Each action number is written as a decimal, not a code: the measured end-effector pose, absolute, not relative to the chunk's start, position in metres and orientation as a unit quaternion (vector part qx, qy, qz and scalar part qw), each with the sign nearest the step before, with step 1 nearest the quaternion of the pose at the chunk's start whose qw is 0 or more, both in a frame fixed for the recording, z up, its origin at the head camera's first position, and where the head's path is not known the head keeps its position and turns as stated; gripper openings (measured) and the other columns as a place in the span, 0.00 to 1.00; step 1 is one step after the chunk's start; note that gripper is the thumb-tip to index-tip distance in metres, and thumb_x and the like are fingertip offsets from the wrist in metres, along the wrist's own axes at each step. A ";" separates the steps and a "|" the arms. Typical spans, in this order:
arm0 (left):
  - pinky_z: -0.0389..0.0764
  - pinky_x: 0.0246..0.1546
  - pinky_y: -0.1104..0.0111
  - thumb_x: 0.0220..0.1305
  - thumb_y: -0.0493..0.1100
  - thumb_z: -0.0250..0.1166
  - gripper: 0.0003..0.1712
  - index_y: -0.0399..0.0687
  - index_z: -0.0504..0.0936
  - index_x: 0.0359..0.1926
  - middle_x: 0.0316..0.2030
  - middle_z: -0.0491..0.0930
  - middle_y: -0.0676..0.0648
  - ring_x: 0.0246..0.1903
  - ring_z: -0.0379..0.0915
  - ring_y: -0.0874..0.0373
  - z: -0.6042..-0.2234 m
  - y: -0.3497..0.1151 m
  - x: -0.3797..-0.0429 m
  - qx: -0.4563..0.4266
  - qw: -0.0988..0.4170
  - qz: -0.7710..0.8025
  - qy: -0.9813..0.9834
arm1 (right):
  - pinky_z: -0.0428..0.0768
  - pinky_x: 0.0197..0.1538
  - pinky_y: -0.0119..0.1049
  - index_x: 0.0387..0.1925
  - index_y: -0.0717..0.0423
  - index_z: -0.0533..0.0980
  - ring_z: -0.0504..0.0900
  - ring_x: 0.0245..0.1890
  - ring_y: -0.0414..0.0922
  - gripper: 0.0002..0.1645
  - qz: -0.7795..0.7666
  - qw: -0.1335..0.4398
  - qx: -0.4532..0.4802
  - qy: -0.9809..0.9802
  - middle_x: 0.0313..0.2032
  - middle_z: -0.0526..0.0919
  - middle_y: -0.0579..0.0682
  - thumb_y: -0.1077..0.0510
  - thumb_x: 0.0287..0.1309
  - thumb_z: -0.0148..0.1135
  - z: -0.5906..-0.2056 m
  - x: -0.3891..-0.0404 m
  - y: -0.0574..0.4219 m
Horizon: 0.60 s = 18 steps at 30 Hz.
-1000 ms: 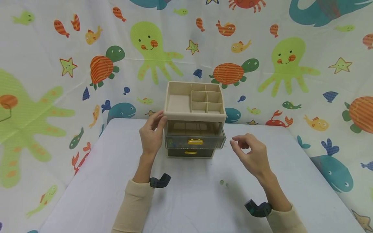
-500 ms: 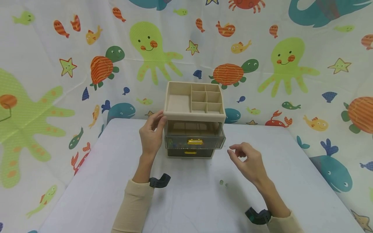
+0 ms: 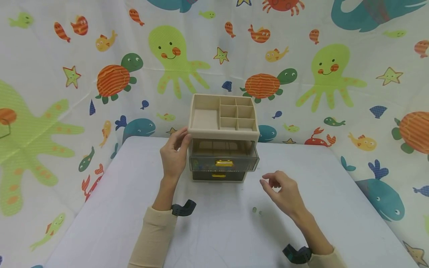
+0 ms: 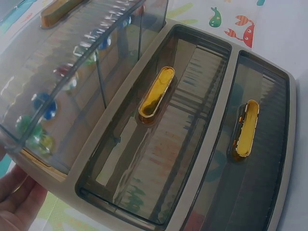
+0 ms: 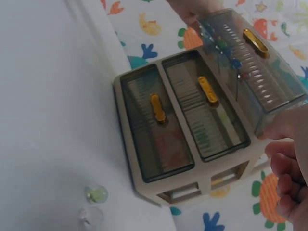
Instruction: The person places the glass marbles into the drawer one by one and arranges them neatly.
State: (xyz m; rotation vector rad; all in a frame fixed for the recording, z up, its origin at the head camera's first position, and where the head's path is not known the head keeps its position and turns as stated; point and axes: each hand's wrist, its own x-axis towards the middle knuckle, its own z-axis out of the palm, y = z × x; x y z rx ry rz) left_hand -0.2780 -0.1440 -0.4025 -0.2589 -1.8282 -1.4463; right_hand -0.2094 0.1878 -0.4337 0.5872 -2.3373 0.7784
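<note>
A cream desktop organizer (image 3: 222,134) has its clear top drawer (image 3: 223,163) pulled out; two lower drawers, seen in the left wrist view, stand closed. Several coloured glass marbles (image 4: 44,106) lie along the front of that drawer. At the organizer's upper left corner, my left hand (image 3: 172,158) rests its fingertips against the side. My right hand (image 3: 284,190) hovers over the table right of the organizer, thumb and forefinger curved with a gap and nothing between them. Below and left of it, a greenish clear marble (image 5: 96,194) and a clear marble (image 5: 90,217) lie on the tablecloth.
The organizer's top tray (image 3: 205,119) has a large compartment and several small ones. Behind it hangs a sea-animal printed cloth (image 3: 214,22). A white cloth (image 3: 134,186) covers the table. Each wrist wears a black camera, such as the left wrist camera (image 3: 183,208).
My right hand has moved down and slightly left, away from the drawer's right end and closer to the two loose marbles. My left hand, the organizer and the drawer keep their places.
</note>
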 end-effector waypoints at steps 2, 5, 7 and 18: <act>0.86 0.51 0.61 0.70 0.46 0.65 0.19 0.47 0.81 0.59 0.50 0.87 0.43 0.46 0.86 0.52 -0.403 -0.144 -0.278 -0.103 0.388 -0.568 -0.718 | 0.80 0.32 0.24 0.37 0.57 0.84 0.73 0.28 0.35 0.12 0.292 0.296 0.221 -0.882 0.24 0.75 0.42 0.65 0.49 0.76 -0.437 -0.209 0.188; 0.86 0.51 0.58 0.70 0.45 0.65 0.19 0.46 0.81 0.59 0.50 0.87 0.43 0.46 0.86 0.52 -0.404 -0.144 -0.279 -0.105 0.390 -0.569 -0.716 | 0.81 0.31 0.26 0.37 0.57 0.84 0.73 0.27 0.35 0.11 0.291 0.293 0.222 -0.883 0.24 0.75 0.42 0.64 0.49 0.76 -0.441 -0.208 0.189; 0.86 0.51 0.56 0.70 0.45 0.65 0.19 0.46 0.81 0.59 0.50 0.87 0.43 0.46 0.86 0.52 -0.404 -0.144 -0.278 -0.108 0.390 -0.570 -0.715 | 0.81 0.31 0.26 0.36 0.57 0.84 0.73 0.27 0.35 0.11 0.292 0.289 0.222 -0.884 0.24 0.75 0.42 0.64 0.49 0.76 -0.444 -0.207 0.190; 0.84 0.49 0.74 0.70 0.45 0.65 0.19 0.47 0.81 0.58 0.49 0.87 0.43 0.45 0.86 0.52 -0.403 -0.144 -0.278 -0.109 0.393 -0.570 -0.714 | 0.76 0.28 0.26 0.35 0.58 0.84 0.70 0.26 0.34 0.10 0.282 0.263 0.225 -0.895 0.23 0.73 0.38 0.63 0.49 0.76 -0.466 -0.207 0.195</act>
